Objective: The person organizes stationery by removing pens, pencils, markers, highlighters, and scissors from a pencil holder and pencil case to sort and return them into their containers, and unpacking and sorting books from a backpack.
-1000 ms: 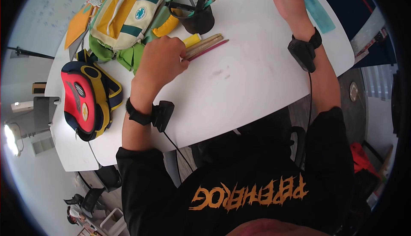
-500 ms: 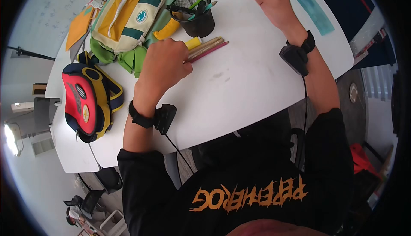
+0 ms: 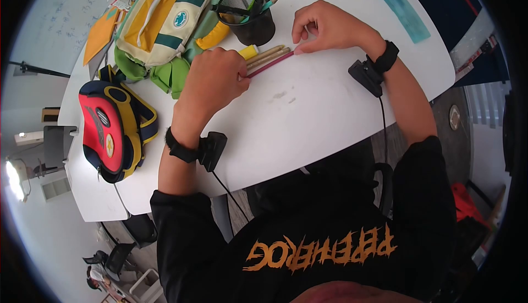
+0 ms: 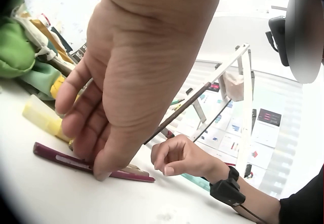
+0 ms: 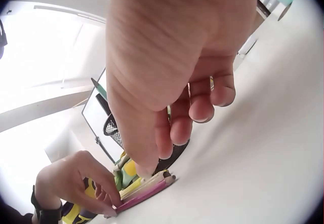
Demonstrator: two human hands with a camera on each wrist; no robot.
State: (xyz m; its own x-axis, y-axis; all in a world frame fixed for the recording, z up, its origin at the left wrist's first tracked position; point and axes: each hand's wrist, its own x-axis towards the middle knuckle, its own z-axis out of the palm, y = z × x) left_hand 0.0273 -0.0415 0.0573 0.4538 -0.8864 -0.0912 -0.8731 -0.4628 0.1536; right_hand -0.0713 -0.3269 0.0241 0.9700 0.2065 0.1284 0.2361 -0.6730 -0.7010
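A person's left hand (image 3: 215, 80) pinches a slim magenta pencil (image 3: 270, 65) beside tan wooden pencils (image 3: 268, 59), apparently steadying it, as the right hand (image 3: 333, 26), fingers loosely curved, hovers near the far tips, where the next move seemingly calls for gentle alignment.

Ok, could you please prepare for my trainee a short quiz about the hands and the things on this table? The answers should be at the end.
1. True or false: the cup stands upright with several things in it.
2. Multiple choice: the left hand is closer to which thing?
A) the red bag
B) the teal strip
3. Fill in the colour: the thumb of the left hand lies over the ____ pencil.

Key: 1. True; 2. A; 3. pink.
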